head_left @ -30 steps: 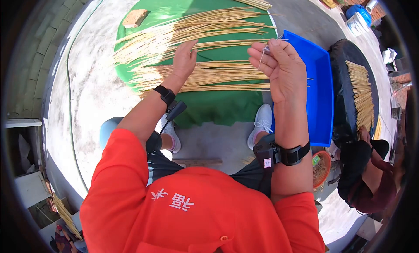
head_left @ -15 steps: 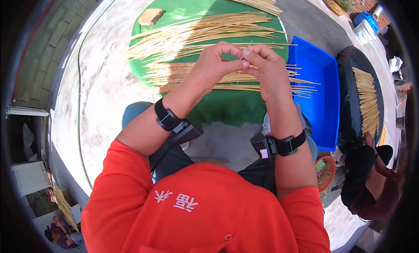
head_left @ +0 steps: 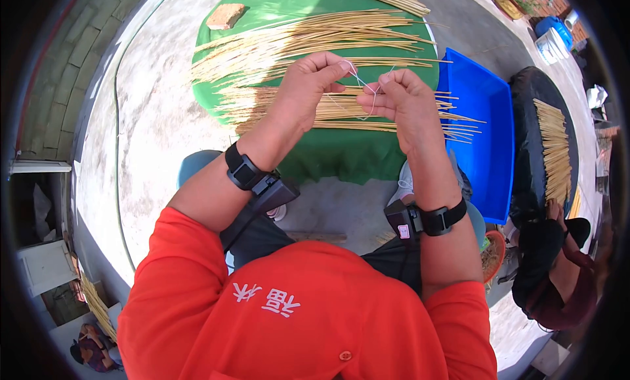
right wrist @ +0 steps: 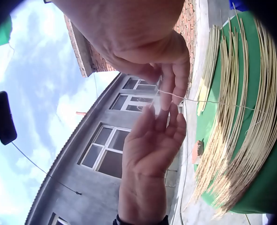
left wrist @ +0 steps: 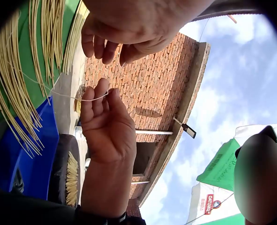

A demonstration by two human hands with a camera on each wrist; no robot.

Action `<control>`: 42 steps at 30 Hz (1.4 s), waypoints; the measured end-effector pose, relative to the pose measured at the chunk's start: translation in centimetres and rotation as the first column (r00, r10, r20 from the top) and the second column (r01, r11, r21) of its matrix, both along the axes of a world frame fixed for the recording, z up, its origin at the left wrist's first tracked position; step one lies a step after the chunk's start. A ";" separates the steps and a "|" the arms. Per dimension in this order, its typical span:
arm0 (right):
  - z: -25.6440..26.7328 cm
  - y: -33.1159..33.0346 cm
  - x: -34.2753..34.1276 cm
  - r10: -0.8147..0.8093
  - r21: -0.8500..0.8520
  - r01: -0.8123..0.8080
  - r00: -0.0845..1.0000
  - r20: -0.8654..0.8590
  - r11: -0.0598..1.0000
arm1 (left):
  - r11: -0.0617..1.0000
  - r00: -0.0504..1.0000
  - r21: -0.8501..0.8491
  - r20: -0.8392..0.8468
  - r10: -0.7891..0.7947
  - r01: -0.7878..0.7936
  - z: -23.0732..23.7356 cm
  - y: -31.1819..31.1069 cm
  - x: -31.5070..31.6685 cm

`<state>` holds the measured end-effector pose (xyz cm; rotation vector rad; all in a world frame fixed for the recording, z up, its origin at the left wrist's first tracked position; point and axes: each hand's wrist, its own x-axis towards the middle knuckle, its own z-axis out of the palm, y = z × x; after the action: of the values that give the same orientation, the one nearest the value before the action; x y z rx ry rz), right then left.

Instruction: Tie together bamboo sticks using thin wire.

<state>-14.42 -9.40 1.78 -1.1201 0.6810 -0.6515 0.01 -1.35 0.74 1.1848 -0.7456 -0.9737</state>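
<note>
A thin white string (head_left: 375,90) runs between my two hands above the straw stalks. In the head view my left hand (head_left: 303,90) pinches one part of it between thumb and forefinger. My right hand (head_left: 412,106), a short way to the right, pinches the string where its strands cross and form a loose loop. From the fingers a tail of string (right wrist: 213,102) trails over the stalks in the right wrist view. Below the hands, long straw stalks (head_left: 354,124) lie in several loose bundles across a green cloth (head_left: 328,158).
A brick (head_left: 225,17) sits on the cloth's far left. At the right stands a blue tray (head_left: 489,163), with stalk ends reaching over it. Beyond it, another person (head_left: 558,275) is beside a dark round table (head_left: 525,150) bearing more straw.
The left hand came from the left over the stalks to meet the right at the string. Since then the hands have moved slightly apart, with string stretched between them.
</note>
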 end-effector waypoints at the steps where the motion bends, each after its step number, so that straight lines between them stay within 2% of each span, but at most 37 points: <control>1: 0.0 0.1 0.0 0.010 0.007 -0.010 1.000 -0.007 1.000 | 1.000 1.000 0.001 -0.001 0.019 -0.019 0.0 0.2 0.1; 10: -1.1 0.4 0.4 -0.047 -0.145 0.038 0.997 -0.059 0.989 | 0.996 0.997 0.062 0.035 0.064 -0.066 -0.1 1.1 1.5; 17: -1.7 0.8 1.2 -0.040 -0.164 0.024 0.995 -0.092 0.986 | 0.994 0.995 0.082 0.064 0.071 -0.076 -0.9 2.0 2.9; 19: -2.1 0.8 1.4 -0.101 -0.133 0.088 0.990 -0.094 0.987 | 0.990 0.993 0.093 0.058 0.101 -0.106 -0.6 2.2 3.0; 24: -1.8 1.1 1.6 -0.110 -0.169 0.094 0.989 -0.094 0.981 | 0.982 0.991 0.146 0.074 0.110 -0.120 -1.0 2.9 3.8; 26: -2.1 1.1 1.7 -0.120 -0.173 0.103 0.989 -0.088 0.980 | 0.957 0.974 0.287 0.197 -0.111 0.051 -1.8 3.3 4.3; 27: -2.6 0.9 1.7 -0.150 -0.197 0.136 0.987 -0.059 0.971 | 0.956 0.974 0.290 0.198 -0.111 0.050 -2.1 3.5 4.3; 29: -2.9 0.7 1.7 -0.177 -0.219 0.166 0.984 -0.031 0.962 | 0.884 0.907 0.437 0.283 -0.312 0.168 -3.0 4.2 3.9; 31: -3.0 0.6 1.6 -0.231 -0.101 0.238 0.970 0.081 0.966 | 0.868 0.898 0.470 0.295 -0.325 0.160 -4.6 4.7 3.4; 33: -3.1 0.6 1.8 -0.238 -0.053 0.243 0.968 0.084 0.969 | 0.850 0.889 0.506 0.308 -0.338 0.148 -6.2 4.9 3.2; 35: -3.4 0.8 2.1 -0.242 0.001 0.243 0.966 0.094 0.970 | 0.642 0.775 0.742 0.286 -0.563 0.193 -7.5 4.8 3.4; 36: -3.7 1.0 2.3 -0.195 0.005 0.195 0.979 0.052 0.981 | 0.639 0.778 0.747 0.287 -0.559 0.184 -8.0 5.0 3.4; 38: -4.1 1.6 2.6 -0.140 0.016 0.140 0.990 0.015 0.990 | 0.721 0.634 0.684 0.511 -0.580 0.109 -9.0 5.3 3.4; 39: -4.2 1.9 2.8 -0.131 0.020 0.131 0.991 -0.010 0.991 | 0.719 0.632 0.687 0.512 -0.581 0.105 -8.8 4.8 4.0; 41: -4.3 2.4 3.0 -0.129 0.026 0.130 0.991 -0.044 0.991 | 0.727 0.753 0.684 0.504 -0.423 -0.049 -8.2 2.9 6.4; 42: -4.3 2.4 3.1 -0.107 0.043 0.109 0.993 -0.043 0.993 | 0.764 0.669 0.639 0.607 -0.428 -0.091 -8.0 1.6 7.9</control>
<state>-11.36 -6.99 -2.50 -1.0622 0.7922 -0.7035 7.96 0.24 -7.22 2.2160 -1.2480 -0.9240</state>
